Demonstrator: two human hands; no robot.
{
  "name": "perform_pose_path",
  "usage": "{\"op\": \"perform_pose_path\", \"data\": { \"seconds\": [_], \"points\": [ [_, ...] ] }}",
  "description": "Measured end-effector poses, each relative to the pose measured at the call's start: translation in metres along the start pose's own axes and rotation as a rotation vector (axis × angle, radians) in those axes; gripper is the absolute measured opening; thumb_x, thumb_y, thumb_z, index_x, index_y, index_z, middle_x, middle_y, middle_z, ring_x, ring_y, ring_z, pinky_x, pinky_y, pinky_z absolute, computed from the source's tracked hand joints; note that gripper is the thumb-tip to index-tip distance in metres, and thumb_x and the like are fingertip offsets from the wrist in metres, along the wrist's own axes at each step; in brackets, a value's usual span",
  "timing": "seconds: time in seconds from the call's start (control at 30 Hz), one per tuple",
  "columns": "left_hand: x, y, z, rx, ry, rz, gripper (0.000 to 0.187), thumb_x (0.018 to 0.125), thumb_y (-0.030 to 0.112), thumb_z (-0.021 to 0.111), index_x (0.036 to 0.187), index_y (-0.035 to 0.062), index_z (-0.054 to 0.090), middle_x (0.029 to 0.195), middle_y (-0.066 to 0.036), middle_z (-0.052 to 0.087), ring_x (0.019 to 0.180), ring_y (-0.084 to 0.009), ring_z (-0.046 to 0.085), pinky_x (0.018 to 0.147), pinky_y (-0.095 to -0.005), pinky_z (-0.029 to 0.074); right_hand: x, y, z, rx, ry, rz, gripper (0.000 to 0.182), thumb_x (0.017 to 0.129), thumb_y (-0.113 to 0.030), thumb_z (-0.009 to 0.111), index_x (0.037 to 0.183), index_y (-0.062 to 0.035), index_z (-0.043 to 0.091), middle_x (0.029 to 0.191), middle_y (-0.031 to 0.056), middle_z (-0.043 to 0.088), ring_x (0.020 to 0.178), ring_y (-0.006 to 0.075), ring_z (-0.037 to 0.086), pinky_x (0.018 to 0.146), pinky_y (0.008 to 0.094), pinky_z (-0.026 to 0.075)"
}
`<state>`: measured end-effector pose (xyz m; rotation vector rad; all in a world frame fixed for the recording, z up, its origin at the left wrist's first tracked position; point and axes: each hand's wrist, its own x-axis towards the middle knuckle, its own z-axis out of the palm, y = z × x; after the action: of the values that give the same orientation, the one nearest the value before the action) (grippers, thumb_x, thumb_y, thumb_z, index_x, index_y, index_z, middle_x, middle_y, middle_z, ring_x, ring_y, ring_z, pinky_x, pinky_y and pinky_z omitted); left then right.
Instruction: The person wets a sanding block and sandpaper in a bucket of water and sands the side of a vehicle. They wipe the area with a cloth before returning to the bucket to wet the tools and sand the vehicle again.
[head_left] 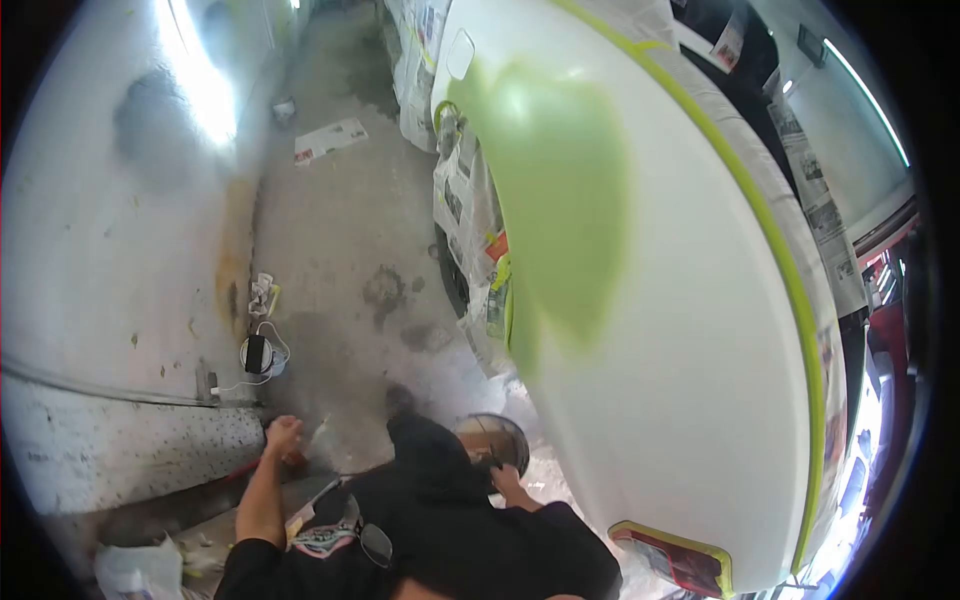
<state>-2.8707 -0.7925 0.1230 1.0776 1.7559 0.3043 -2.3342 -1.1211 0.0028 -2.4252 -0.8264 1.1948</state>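
My left hand (284, 436) is low on the left, over the floor beside the wall, with its fingers curled closed. Something orange-red (295, 458) shows just under it; I cannot make out whether the hand holds it. My right hand (508, 482) is beside my body, close to the car. Its fingers are closed around something small and dark, next to a round thing with a dark rim (512, 440) and a brownish inside. To the right stands a white car panel (670, 380) with a light green patch (570, 200) sprayed across its wheel-arch side.
Green masking tape (745, 165) edges the panel and a red tail light (675, 562). Newspaper and plastic sheeting (465, 185) cover the wheel arch. A white wall (110, 250) runs along the left. By its foot sits a black device (257, 352) with a white cable. Newspaper (330, 140) lies on the floor.
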Motion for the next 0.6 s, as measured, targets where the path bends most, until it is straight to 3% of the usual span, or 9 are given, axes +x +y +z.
{"op": "perform_pose_path", "data": {
  "seconds": [0.03,0.13,0.27,0.33,0.43,0.53,0.6],
  "points": [
    [0.008,0.006,-0.026,-0.037,0.021,-0.014,0.04,0.093,0.027,0.069,0.121,-0.0021,0.067,0.088,-0.01,0.072,0.075,-0.0206,0.069,0.061,-0.0342,0.055,0.023,0.022,0.032,0.005,-0.027,-0.105,0.047,0.084,-0.032,0.062,0.097,0.0123,0.066,0.092,0.0282,0.07,0.075,0.0383,0.071,0.072,0.0476,0.055],
    [0.023,0.041,-0.079,-0.118,0.094,-0.062,0.033,0.094,0.024,0.067,0.115,-0.0004,0.068,0.076,-0.007,0.068,0.058,-0.0172,0.062,0.048,-0.031,0.049,0.03,-0.087,0.024,-0.077,0.109,0.052,0.052,0.084,-0.037,0.06,0.1,0.0119,0.067,0.102,0.0329,0.068,0.095,0.0475,0.067,0.086,0.0519,0.051],
    [0.021,0.056,-0.108,0.139,0.023,-0.355,0.018,0.096,0.02,0.064,0.104,0.0046,0.069,0.067,-0.004,0.063,0.044,-0.0145,0.054,0.037,-0.0289,0.04,0.067,-0.16,0.031,-0.018,0.073,0.084,0.051,0.085,-0.036,0.059,0.106,0.01,0.068,0.111,0.0355,0.065,0.112,0.049,0.061,0.097,0.0532,0.047],
    [0.052,0.006,-0.117,0.014,-0.062,-0.307,0.015,0.096,0.019,0.061,0.091,0.0076,0.069,0.065,-0.004,0.062,0.047,-0.0154,0.056,0.04,-0.0299,0.042,0.091,-0.195,0.04,-0.05,0.042,0.036,0.051,0.086,-0.036,0.058,0.109,0.0091,0.068,0.115,0.0357,0.065,0.113,0.0478,0.062,0.099,0.0515,0.048],
    [0.051,0.036,-0.122,0.082,-0.283,-0.021,0.017,0.094,0.017,0.061,0.083,0.0082,0.07,0.067,-0.005,0.064,0.056,-0.0173,0.062,0.047,-0.0338,0.048,0.125,-0.268,0.049,-0.03,-0.002,0.082,0.05,0.087,-0.035,0.057,0.111,0.007,0.069,0.117,0.0321,0.066,0.112,0.0467,0.063,0.101,0.0502,0.048],
    [0.086,0.062,-0.121,0.24,-0.338,-0.001,0.017,0.094,0.017,0.061,0.083,0.008,0.07,0.068,-0.006,0.064,0.057,-0.0176,0.062,0.049,-0.0343,0.048,0.18,-0.307,0.091,-0.07,0.105,0.028,0.048,0.088,-0.035,0.056,0.112,0.0051,0.07,0.118,0.0282,0.067,0.113,0.0453,0.063,0.101,0.0487,0.049],
    [0.127,0.081,-0.117,0.309,-0.37,0.003,0.017,0.094,0.018,0.061,0.083,0.0078,0.07,0.068,-0.006,0.064,0.057,-0.0179,0.062,0.049,-0.0345,0.048,0.206,-0.347,0.09,-0.029,0.013,0.092,0.049,0.088,-0.035,0.057,0.116,0.0043,0.069,0.121,0.0273,0.067,0.117,0.0436,0.062,0.103,0.0476,0.048]
  ]
}}
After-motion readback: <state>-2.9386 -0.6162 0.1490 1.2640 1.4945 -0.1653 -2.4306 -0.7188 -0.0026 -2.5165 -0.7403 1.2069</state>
